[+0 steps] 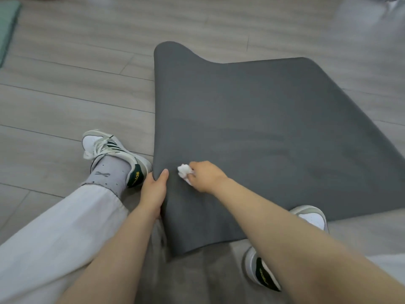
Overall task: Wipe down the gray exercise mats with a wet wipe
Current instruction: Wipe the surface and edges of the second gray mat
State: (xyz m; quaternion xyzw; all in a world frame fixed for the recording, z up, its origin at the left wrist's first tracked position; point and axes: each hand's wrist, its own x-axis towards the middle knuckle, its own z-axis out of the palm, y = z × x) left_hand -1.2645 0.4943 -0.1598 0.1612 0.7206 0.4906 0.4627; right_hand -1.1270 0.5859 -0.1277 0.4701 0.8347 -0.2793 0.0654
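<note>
The left hand [153, 189] clamps the near left edge of the soft, flexible dark gray foam exercise mat [252, 119]. Just right of that grip, the right hand [206, 176] pinches a crumpled white wet wipe [184, 171] against the mat. Judged light and limp; hold at edges. The long axis runs away toward the far curled corner.

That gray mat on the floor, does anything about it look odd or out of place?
The dark gray foam exercise mat does not lie flat: its far left corner curls upward, and the left hand lifts its near left edge. The right hand presses a crumpled white wet wipe onto it. No spill or damage shows.
</note>
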